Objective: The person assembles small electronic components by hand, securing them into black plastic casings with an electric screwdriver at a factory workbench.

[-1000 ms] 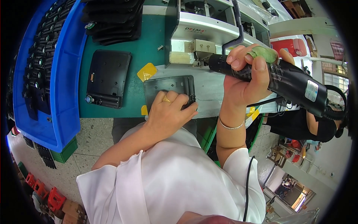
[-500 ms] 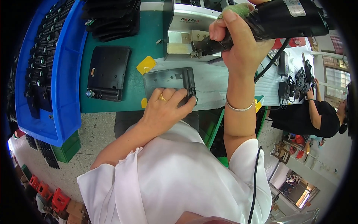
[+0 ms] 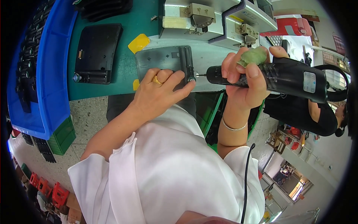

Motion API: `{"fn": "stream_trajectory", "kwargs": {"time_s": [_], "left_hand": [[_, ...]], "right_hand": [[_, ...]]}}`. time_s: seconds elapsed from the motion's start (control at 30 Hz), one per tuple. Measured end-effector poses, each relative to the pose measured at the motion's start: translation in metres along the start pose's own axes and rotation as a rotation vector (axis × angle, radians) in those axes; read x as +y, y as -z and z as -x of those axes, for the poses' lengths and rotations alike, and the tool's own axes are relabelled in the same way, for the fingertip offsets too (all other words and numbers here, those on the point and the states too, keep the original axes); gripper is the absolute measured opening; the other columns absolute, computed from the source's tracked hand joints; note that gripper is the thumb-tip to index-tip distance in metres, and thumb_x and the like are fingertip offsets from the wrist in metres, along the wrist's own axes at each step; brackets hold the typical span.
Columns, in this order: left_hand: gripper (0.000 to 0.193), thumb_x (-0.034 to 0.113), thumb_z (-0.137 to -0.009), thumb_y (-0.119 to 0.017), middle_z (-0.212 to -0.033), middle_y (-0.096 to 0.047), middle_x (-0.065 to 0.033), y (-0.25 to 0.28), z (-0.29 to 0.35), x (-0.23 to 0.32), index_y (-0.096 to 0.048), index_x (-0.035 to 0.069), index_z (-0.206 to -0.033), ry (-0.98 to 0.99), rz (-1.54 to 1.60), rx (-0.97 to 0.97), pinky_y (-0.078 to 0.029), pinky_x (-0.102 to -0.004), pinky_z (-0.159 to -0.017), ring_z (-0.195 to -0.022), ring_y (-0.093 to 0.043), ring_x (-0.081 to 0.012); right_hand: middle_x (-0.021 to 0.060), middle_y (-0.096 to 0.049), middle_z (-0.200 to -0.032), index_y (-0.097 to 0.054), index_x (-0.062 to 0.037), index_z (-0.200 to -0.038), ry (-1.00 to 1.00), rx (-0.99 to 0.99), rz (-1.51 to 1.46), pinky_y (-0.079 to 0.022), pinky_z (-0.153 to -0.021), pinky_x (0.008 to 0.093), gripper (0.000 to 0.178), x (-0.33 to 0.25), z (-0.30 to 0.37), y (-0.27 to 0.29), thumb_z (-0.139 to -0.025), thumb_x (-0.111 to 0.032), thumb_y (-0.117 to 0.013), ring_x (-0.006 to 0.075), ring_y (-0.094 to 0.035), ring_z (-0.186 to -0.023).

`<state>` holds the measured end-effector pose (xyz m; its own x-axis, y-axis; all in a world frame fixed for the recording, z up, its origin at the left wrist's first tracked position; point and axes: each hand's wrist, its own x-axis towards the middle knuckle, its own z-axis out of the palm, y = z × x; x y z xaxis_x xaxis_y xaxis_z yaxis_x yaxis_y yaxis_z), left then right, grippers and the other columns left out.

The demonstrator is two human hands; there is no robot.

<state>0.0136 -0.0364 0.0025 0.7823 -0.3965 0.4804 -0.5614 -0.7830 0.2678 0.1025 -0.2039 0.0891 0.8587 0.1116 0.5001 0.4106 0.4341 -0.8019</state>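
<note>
My right hand [image 3: 246, 74] is wrapped round a black electric screwdriver [image 3: 294, 80] lying nearly level, a piece of green wrapping on one finger. A small screw seems to sit on its bit, which points left at the right edge of a dark grey plastic panel [image 3: 149, 59]. Along that edge runs a ridge with a round fitting at its near end. My left hand [image 3: 156, 87] presses on the panel's near part, fingers curled and thumb against the fitting; it grips the panel. Whether the screw touches the panel I cannot tell.
A second black panel [image 3: 99, 48] lies on the green mat, left. Beyond it is a blue bin [image 3: 56, 71] full of black parts. Two screw feeders [image 3: 175, 22] [image 3: 233, 35] stand at the back. Yellow pieces [image 3: 138, 43] lie by the panel. A co-worker [image 3: 298, 115] is at right.
My right hand has brought the screwdriver from the feeder down toward the panel's right edge. A screw now shows at the bit. My left hand still holds the panel; the whole view has shifted.
</note>
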Motion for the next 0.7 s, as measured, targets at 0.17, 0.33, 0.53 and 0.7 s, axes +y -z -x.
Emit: {"fn": "stream_trajectory", "kwargs": {"time_s": [0.17,0.33,0.53,0.7], "left_hand": [[0.043,0.017,-0.071,-0.062,-0.103,-0.055,0.001,-0.002,0.0,-0.001,-0.066,0.029,-0.112,-0.002,-0.009,0.018,-0.036,-0.0353,-0.083,-0.095,-0.049,-0.0187],[0.038,0.023,-0.07,-0.071,-0.103,-0.055,0.0013,-0.005,0.001,0.0,-0.067,0.029,-0.107,-0.012,-0.004,0.029,-0.037,-0.0364,-0.081,-0.094,-0.049,-0.0192],[0.038,0.024,-0.069,-0.072,-0.103,-0.054,0.0017,-0.008,0.002,0.003,-0.067,0.028,-0.106,0.0,0.022,0.031,-0.038,-0.0359,-0.081,-0.094,-0.049,-0.0189],[0.036,0.02,-0.07,-0.066,-0.104,-0.054,0.0018,-0.007,0.001,0.003,-0.064,0.027,-0.106,0.011,0.036,0.034,-0.038,-0.0348,-0.082,-0.093,-0.049,-0.0171]], "right_hand": [[0.0091,-0.054,-0.071,-0.036,-0.0067,-0.121,-0.031,0.024,-0.01,-0.047,-0.045,0.0315,0.051,0.006,0.01,-0.003,-0.082,-0.005,-0.069,0.0155,-0.051,-0.046],[0.0076,-0.053,-0.067,-0.035,-0.0072,-0.121,-0.046,0.03,0.012,-0.048,-0.047,0.0316,0.05,0.006,0.016,-0.002,-0.083,-0.003,-0.067,0.0156,-0.051,-0.048],[0.0068,-0.053,-0.066,-0.036,-0.0077,-0.12,-0.025,0.002,-0.006,-0.048,-0.048,0.0316,0.048,0.008,0.02,0.001,-0.084,-0.002,-0.066,0.0151,-0.051,-0.048],[0.0069,-0.051,-0.066,-0.035,-0.0077,-0.118,-0.016,0.003,0.037,-0.048,-0.047,0.0312,0.048,0.009,0.02,-0.002,-0.083,-0.001,-0.067,0.0153,-0.051,-0.048]]}}
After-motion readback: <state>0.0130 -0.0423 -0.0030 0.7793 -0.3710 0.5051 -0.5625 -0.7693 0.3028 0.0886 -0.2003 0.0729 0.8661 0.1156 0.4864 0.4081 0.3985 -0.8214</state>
